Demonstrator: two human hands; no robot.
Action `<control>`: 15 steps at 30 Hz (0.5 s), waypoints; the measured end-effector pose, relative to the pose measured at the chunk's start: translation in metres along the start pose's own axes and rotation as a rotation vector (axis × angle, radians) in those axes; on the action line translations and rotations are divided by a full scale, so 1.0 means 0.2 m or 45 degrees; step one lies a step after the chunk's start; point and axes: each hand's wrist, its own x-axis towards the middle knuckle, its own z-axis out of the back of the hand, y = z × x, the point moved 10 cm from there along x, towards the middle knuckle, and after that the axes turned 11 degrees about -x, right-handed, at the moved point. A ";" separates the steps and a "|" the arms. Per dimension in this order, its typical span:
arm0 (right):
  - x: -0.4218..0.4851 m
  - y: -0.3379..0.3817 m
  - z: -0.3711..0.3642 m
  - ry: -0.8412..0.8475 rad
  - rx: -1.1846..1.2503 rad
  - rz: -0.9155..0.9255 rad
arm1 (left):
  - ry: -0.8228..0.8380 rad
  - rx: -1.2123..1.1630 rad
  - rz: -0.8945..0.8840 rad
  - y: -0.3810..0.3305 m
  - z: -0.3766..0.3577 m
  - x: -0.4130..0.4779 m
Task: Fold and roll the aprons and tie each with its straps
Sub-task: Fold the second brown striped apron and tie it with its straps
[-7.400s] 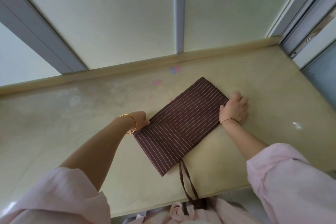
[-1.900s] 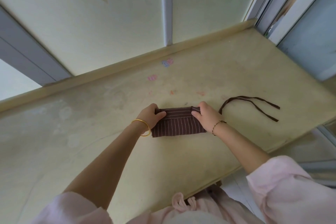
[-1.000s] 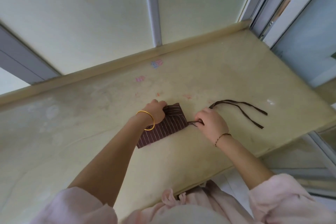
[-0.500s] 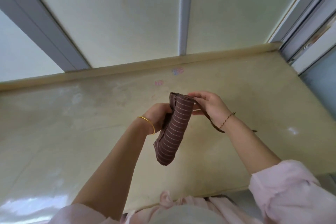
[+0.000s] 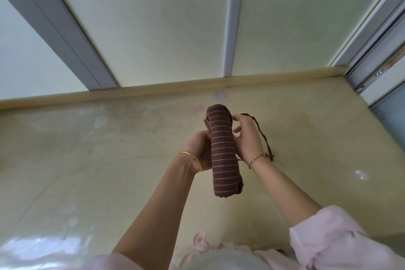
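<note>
A brown apron with thin pale stripes [image 5: 223,155] is rolled into a tight tube and held upright in the air above the counter. My left hand [image 5: 200,149] grips the roll from the left at its middle. My right hand [image 5: 248,138] is on the roll's right side, its fingertips pinching the dark brown strap [image 5: 264,138] near the top of the roll. The strap loops out to the right and hangs down behind my right wrist.
The beige counter [image 5: 109,160] spreads below my hands, with a raised lip along the back and frosted window panels behind. Small pink and blue marks [image 5: 220,94] sit on the counter near the back. A window frame closes the right side.
The apron went from flat and folded on the counter to a roll lifted in the air. In the last half second the roll turned more upright and the strap swung to its right.
</note>
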 end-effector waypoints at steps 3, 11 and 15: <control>0.01 0.05 0.02 -0.050 -0.357 0.122 | 0.015 0.002 0.008 0.00 -0.01 0.01; 0.01 0.01 0.01 0.074 -0.322 0.112 | -0.078 -0.023 0.066 -0.07 0.07 0.04; 0.00 -0.02 0.01 0.128 -0.002 0.024 | -0.168 -0.112 0.002 -0.12 0.16 0.06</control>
